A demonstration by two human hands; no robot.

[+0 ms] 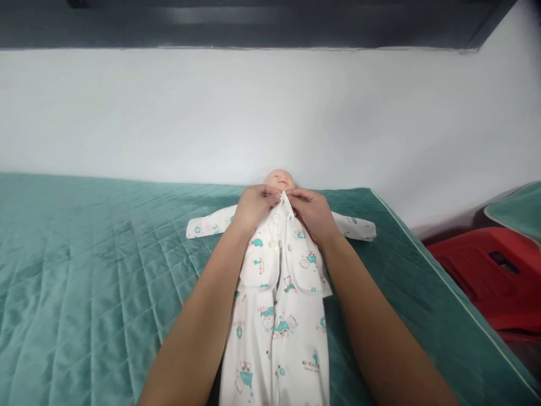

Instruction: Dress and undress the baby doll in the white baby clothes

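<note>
Both hands, left hand (253, 206) and right hand (313, 213), pinch the jacket (281, 254) collar at the doll (279, 179)'s neck, 12 o'clock; lower buttons seemingly fastened, top remaining.

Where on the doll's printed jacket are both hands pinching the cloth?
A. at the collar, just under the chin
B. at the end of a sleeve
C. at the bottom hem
A: the left hand and the right hand meet at the top of the jacket, right under the doll's head.

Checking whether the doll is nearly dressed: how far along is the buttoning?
Done: the doll lies in the printed outfit, sleeves spread. In hand: the left hand and right hand pinch the collar edges together at the neck. Left: the jacket front below hangs open at its hem; buttons there look unfastened.
</note>
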